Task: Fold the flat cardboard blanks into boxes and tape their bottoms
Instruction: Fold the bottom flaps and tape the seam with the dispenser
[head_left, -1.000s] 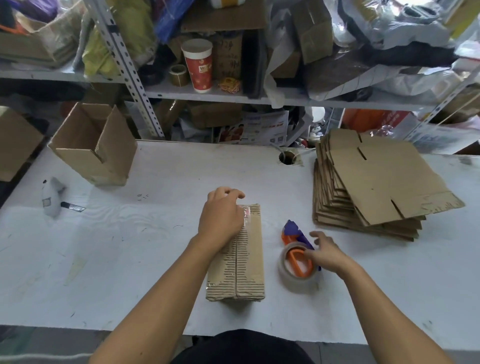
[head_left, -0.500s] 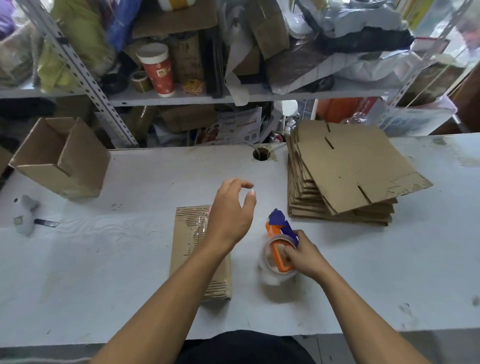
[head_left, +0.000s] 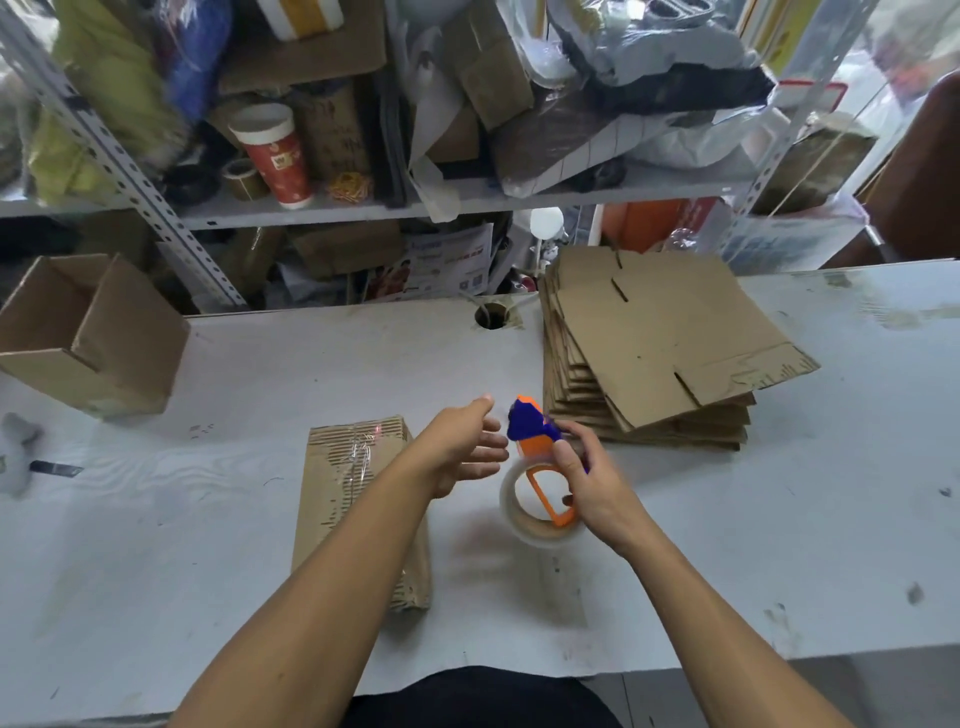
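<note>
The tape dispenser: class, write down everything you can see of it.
The tape dispenser has an orange plastic frame with a blue head at its far end, and carries a roll of clear tape on a brown core. It sits tilted at the white table, roll end nearest the person, head pointing away. The right hand grips its frame; the left hand hovers open beside it, not touching.

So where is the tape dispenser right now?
In the head view the tape dispenser sits just right of centre on the white table, gripped by the right hand, between the taped box and the stack of flat blanks.
</note>
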